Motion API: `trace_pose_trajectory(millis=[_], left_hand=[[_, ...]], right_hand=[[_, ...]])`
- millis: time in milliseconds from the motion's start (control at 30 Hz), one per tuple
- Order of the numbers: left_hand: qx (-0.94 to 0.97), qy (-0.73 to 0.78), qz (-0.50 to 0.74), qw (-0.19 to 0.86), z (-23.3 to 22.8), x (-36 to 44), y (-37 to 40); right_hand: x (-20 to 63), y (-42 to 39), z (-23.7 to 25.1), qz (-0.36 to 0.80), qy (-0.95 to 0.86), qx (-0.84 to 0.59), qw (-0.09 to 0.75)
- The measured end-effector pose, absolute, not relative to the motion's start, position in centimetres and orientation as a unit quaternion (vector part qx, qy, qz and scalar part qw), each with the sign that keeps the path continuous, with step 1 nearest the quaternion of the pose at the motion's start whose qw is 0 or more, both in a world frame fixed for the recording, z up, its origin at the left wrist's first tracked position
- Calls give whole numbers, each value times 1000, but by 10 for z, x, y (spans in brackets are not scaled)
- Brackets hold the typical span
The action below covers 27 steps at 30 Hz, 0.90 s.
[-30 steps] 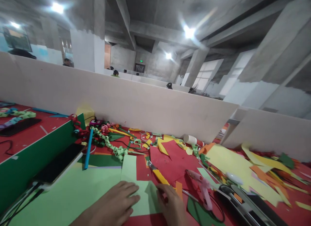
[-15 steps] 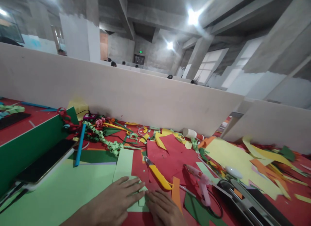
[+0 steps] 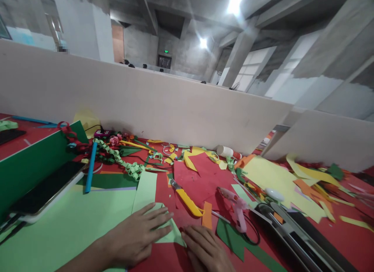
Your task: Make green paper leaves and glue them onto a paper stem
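Both hands sit low in the middle of the frame, flat on the work. At lower centre the left hand [image 3: 133, 237] lies with fingers spread and extended, pressing down on a folded piece of pale green paper [image 3: 171, 234], whose pointed corner sticks out to the right from under the fingertips. Just right of it the right hand [image 3: 206, 250] rests palm down with fingers loosely curled beside that corner; whether it touches the paper is hard to tell, since the bottom edge of the frame cuts the hand off. Neither hand grips anything.

Under the left forearm, filling the lower left, spreads a large sheet of light green paper [image 3: 67, 225], with a narrow pale green strip [image 3: 145, 188] standing up from it toward mid-frame. A yellow-handled utility knife [image 3: 187, 200] lies just above the hands on the red tabletop [image 3: 347, 241]. To its right lies a pink glue gun [image 3: 238, 209] with a black cord. A dark smartphone [image 3: 43, 192] rests at the left edge against a dark green board [image 3: 32, 159]. A light green paper chain [image 3: 122, 163] and a blue rod [image 3: 90, 166] lie in the upper left of the desk, below the beige partition wall [image 3: 146, 104].
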<state>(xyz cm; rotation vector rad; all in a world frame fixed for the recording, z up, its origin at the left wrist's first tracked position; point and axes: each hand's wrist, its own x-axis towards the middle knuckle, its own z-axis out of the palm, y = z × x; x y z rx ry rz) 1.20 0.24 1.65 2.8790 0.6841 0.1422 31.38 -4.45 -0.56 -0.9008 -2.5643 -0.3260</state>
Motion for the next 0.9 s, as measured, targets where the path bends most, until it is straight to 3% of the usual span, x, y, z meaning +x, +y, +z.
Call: trace_pose_trajectory(millis=[900], left_hand=[[969,221,65,92,13,10,2]], right_hand=[[315,-49,-9,3,-906,-380,186]])
